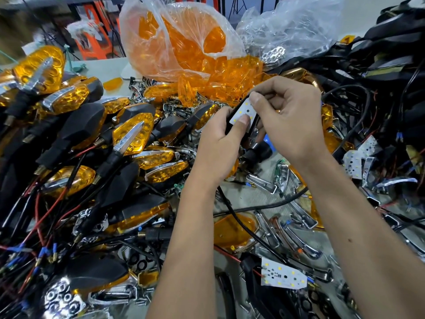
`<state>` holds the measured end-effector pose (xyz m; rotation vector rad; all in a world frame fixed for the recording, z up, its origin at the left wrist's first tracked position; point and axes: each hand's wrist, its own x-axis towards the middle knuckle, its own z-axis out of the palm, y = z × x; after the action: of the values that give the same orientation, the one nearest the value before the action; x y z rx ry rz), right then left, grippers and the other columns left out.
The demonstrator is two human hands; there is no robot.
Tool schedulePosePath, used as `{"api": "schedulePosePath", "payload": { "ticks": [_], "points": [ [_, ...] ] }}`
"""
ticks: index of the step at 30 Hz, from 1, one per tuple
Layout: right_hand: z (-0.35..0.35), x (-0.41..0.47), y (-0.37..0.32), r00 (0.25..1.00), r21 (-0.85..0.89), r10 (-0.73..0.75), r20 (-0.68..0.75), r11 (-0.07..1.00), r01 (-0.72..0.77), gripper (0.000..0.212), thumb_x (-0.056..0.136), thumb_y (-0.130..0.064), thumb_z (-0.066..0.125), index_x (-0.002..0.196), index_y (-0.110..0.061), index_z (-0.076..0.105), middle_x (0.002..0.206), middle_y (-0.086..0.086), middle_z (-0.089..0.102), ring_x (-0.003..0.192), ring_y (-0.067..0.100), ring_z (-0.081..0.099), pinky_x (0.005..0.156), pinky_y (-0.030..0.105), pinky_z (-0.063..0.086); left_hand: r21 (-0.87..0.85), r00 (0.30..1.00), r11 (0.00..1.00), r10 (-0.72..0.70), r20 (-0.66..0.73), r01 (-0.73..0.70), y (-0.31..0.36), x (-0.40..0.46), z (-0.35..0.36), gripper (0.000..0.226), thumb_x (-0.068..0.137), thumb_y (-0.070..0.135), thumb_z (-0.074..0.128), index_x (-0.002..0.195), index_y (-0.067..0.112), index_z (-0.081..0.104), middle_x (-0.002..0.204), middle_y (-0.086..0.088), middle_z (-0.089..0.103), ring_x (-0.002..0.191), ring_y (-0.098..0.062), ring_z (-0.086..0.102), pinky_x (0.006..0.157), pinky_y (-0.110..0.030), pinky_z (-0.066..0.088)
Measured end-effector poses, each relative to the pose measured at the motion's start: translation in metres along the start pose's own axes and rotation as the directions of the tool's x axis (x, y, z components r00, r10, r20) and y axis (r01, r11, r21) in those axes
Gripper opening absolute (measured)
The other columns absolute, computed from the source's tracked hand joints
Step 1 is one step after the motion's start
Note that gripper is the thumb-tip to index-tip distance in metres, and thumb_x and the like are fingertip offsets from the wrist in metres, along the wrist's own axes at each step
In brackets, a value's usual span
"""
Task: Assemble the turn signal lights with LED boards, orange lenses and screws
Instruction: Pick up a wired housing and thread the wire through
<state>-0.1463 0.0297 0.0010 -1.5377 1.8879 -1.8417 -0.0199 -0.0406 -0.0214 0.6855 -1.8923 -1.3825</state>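
A white LED board (244, 112) with small yellow LEDs sits in a black turn signal housing (253, 143) held above the table's middle. My left hand (220, 143) grips the housing from the left, its thumb pressing the board's lower end. My right hand (289, 118) holds the housing from the right, a fingertip pressing the board's upper end. The housing is mostly hidden by both hands. A black cable (232, 210) hangs down from it. Loose orange lenses (218, 81) spill from a clear plastic bag (174, 40) behind my hands.
Finished orange-and-black turn signals (131, 132) are piled on the left. Chrome trim pieces (296, 238) lie at the lower right, with a spare LED board (282, 276) near the front. Black housings and tangled wires (386, 88) crowd the right side.
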Motion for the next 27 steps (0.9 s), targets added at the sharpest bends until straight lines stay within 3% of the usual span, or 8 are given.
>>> {"api": "schedulePosePath", "payload": {
  "ticks": [7, 10, 13, 15, 19, 24, 27],
  "points": [
    [-0.001, 0.0, -0.004, 0.999, -0.012, -0.051, -0.004, 0.999, 0.051, 0.009, 0.099, -0.012, 0.066, 0.096, -0.007, 0.073, 0.073, -0.003, 0.066, 0.051, 0.017, 0.065, 0.044, 0.031, 0.054, -0.01, 0.999, 1.0, 0.028, 0.016, -0.028, -0.001, 0.001, -0.002, 0.034, 0.11, 0.028, 0.049, 0.111, -0.006, 0.049, 0.096, -0.035, 0.05, 0.081, -0.051, 0.056, 0.059, -0.042, 0.031],
    [-0.001, 0.0, -0.006, 0.998, -0.025, -0.064, 0.004, 0.998, 0.064, 0.009, 0.099, -0.012, 0.066, 0.096, -0.007, 0.073, 0.072, -0.007, 0.065, 0.05, 0.017, 0.064, 0.044, 0.033, 0.054, -0.03, 0.999, 0.999, 0.02, 0.026, -0.019, -0.001, 0.001, -0.003, 0.03, 0.11, 0.026, 0.049, 0.113, -0.004, 0.05, 0.093, -0.032, 0.05, 0.074, -0.048, 0.052, 0.05, -0.026, 0.034],
    [-0.001, 0.001, -0.008, 0.997, -0.059, -0.081, 0.007, 0.995, 0.081, 0.01, 0.099, -0.012, 0.066, 0.096, -0.005, 0.074, 0.074, -0.008, 0.065, 0.054, 0.013, 0.064, 0.05, 0.035, 0.056, -0.047, 1.0, 0.999, 0.006, 0.025, -0.005, -0.001, 0.0, -0.003, 0.027, 0.11, 0.024, 0.049, 0.11, -0.003, 0.05, 0.083, -0.016, 0.051, 0.063, -0.028, 0.049, 0.046, -0.019, 0.035],
    [-0.001, 0.002, -0.009, 0.996, -0.086, -0.086, 0.013, 0.993, 0.086, 0.011, 0.098, -0.011, 0.066, 0.095, -0.004, 0.075, 0.076, -0.008, 0.066, 0.059, 0.013, 0.065, 0.056, 0.036, 0.057, -0.047, 1.0, 0.999, -0.008, 0.029, 0.009, 0.0, -0.001, -0.004, 0.025, 0.11, 0.022, 0.049, 0.106, -0.003, 0.049, 0.081, -0.02, 0.049, 0.058, -0.017, 0.044, 0.046, -0.017, 0.035],
    [-0.004, 0.003, -0.009, 0.996, -0.082, -0.064, 0.055, 0.994, 0.068, 0.009, 0.097, -0.007, 0.067, 0.093, -0.005, 0.074, 0.075, -0.006, 0.066, 0.056, 0.008, 0.063, 0.058, 0.028, 0.052, -0.048, 0.997, 0.998, -0.031, 0.077, 0.035, 0.004, -0.004, -0.006, 0.026, 0.109, 0.023, 0.048, 0.109, -0.003, 0.048, 0.094, -0.037, 0.055, 0.058, -0.023, 0.046, 0.046, -0.026, 0.039],
    [-0.008, 0.005, -0.013, 0.978, -0.063, -0.014, 0.21, 0.998, 0.028, 0.007, 0.097, -0.005, 0.068, 0.092, -0.004, 0.073, 0.072, -0.003, 0.066, 0.043, 0.016, 0.062, 0.044, 0.027, 0.05, -0.152, 0.987, 0.987, -0.021, 0.158, 0.045, 0.013, -0.007, -0.011, 0.013, 0.102, 0.018, 0.046, 0.105, 0.006, 0.047, 0.074, -0.011, 0.065, 0.053, -0.029, 0.056, 0.049, -0.039, 0.049],
    [-0.007, 0.006, -0.013, 0.946, -0.125, 0.017, 0.324, 0.992, 0.025, 0.009, 0.096, -0.005, 0.07, 0.088, -0.009, 0.073, 0.06, -0.012, 0.066, 0.041, 0.014, 0.062, 0.043, 0.022, 0.048, -0.236, 0.968, 0.97, -0.005, 0.249, 0.065, 0.017, -0.009, -0.013, 0.015, 0.101, 0.013, 0.038, 0.113, 0.01, 0.046, 0.072, -0.011, 0.067, 0.054, -0.03, 0.059, 0.051, -0.041, 0.052]
  ]
}}
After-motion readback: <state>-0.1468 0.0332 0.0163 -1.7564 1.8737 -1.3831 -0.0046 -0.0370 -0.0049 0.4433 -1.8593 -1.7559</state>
